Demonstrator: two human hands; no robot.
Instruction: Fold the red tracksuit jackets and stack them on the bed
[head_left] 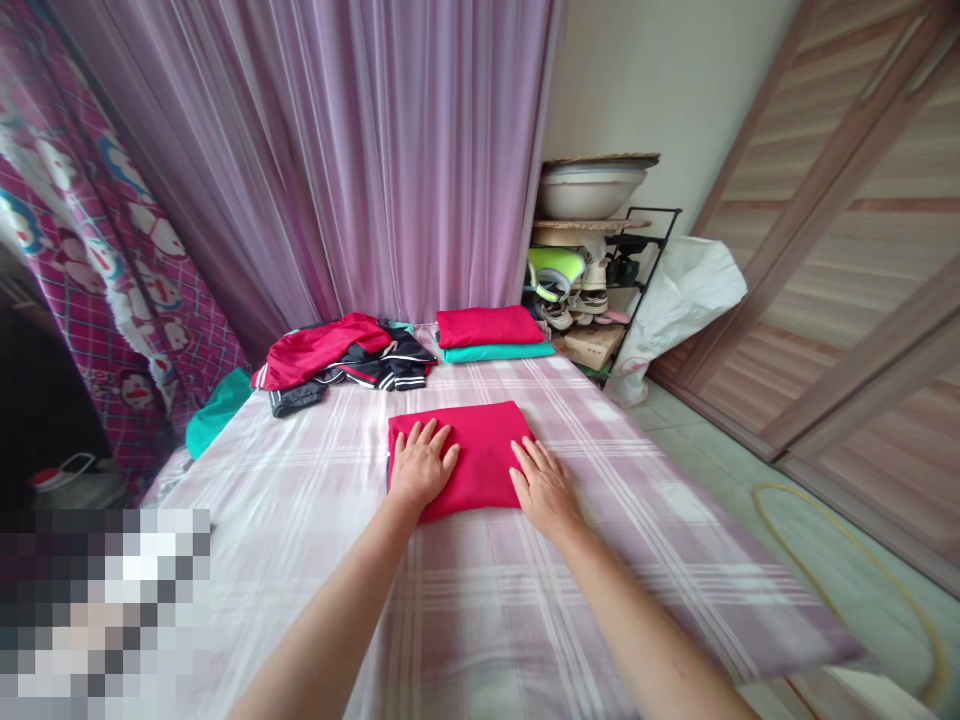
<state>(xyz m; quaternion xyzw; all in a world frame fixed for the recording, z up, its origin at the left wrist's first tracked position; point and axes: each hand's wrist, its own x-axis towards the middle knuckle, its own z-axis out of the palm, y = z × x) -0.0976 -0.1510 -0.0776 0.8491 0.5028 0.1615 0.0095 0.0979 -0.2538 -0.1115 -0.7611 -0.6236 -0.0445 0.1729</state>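
Note:
A folded red garment (469, 460) lies flat in the middle of the bed, on a pink-and-white plaid sheet (600, 560). My left hand (422, 463) rests palm down on its left part, and my right hand (545, 488) rests on its right edge. Both hands lie flat with the fingers apart, gripping nothing. Farther up the bed, a folded red cloth (487, 326) sits on a folded teal cloth (495, 351). To their left is a rumpled heap of red and black clothes (345, 355).
A teal cloth (217, 412) hangs at the bed's left side, below a patterned curtain (97, 250). A sheer purple curtain (337, 150) rises behind the bed. To the right stand a shoe rack (577, 290), a white sack (675, 310) and wooden wardrobe doors (847, 230).

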